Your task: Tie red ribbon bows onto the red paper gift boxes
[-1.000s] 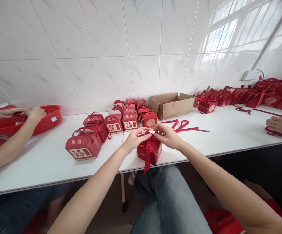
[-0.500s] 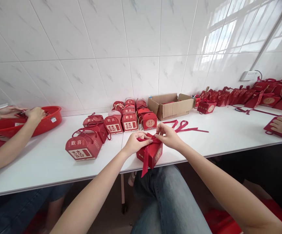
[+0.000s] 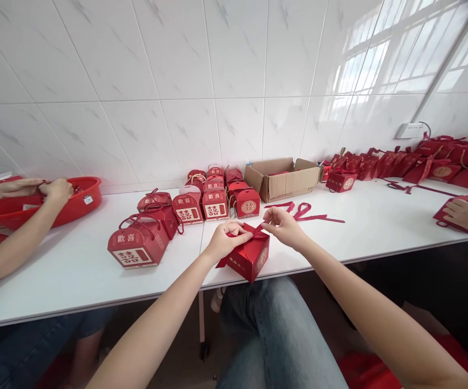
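Note:
A red gift box (image 3: 246, 260) with gold print stands at the table's front edge, one corner toward me. On its top, a red ribbon (image 3: 258, 231) is pinched by both hands. My left hand (image 3: 229, 239) is closed on the ribbon over the box's left side, and a ribbon tail (image 3: 221, 263) sticks out below it. My right hand (image 3: 281, 226) pinches the ribbon at the upper right, thumb against fingertips. The exact form of the knot is partly hidden by my fingers. Behind the right hand lies a loose red ribbon (image 3: 318, 217).
Several red boxes (image 3: 187, 208) stand left and behind. A cardboard carton (image 3: 288, 189) sits near the wall. A co-worker's hands (image 3: 55, 190) work over a red basin (image 3: 92, 193) at left; another person's hand (image 3: 462, 213) holds a box at right, near rows of red boxes (image 3: 387, 162).
The ribbon tail that hung down the box's front now lies at its left side, under my left hand. My right hand has drawn slightly right with the ribbon.

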Action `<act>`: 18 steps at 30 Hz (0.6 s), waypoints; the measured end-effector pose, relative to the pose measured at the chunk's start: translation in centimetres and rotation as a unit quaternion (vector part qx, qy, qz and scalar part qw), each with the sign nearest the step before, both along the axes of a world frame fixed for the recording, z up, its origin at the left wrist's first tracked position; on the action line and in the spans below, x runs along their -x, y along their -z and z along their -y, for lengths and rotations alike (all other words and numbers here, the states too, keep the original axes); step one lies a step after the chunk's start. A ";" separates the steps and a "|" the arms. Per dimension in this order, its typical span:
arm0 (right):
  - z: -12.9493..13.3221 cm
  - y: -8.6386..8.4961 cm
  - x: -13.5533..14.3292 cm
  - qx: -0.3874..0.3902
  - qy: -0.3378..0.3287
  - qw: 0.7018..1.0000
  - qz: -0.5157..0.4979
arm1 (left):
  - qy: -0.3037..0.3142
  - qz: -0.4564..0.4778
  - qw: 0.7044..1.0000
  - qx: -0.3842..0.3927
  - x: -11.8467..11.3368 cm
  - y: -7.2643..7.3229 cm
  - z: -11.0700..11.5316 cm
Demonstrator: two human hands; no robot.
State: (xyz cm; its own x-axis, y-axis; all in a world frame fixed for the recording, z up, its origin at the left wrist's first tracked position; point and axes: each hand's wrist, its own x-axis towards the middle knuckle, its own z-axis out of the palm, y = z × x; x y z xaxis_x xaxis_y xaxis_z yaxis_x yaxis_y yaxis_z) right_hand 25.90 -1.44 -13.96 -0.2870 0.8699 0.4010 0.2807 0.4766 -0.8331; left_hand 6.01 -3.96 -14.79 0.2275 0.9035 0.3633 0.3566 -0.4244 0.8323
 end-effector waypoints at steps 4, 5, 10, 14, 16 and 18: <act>-0.3 0.4 0.7 -0.014 0.047 0.998 -0.029 | 0.006 -0.018 1.000 -0.009 -0.1 -0.1 0.1; -0.3 0.5 0.8 -0.020 0.057 0.998 -0.036 | 0.005 -0.018 1.000 -0.010 -0.1 -0.2 0.1; 0.6 0.8 0.2 -0.036 0.075 0.996 -0.026 | -0.006 0.000 1.000 0.003 -0.1 -0.4 0.2; 1.9 1.0 -1.4 -0.020 0.045 0.997 0.052 | -0.004 0.002 1.000 0.007 -0.1 -0.5 0.5; 2.4 1.0 -1.9 -0.027 0.018 0.996 0.088 | 0.001 0.003 1.000 0.007 -0.1 -0.6 0.6; 2.6 0.8 -2.0 -0.043 0.003 0.994 0.104 | 0.005 0.006 1.000 0.003 -0.2 -0.6 0.7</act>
State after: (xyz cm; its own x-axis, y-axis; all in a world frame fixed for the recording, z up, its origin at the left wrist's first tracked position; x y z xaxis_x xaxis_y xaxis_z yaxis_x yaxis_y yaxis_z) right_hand 27.89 -4.07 -14.80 -0.3668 0.8368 0.4065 0.4463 0.5417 -0.7123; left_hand 6.24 -4.63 -14.18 0.2317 0.9035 0.3605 0.3425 -0.4226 0.8391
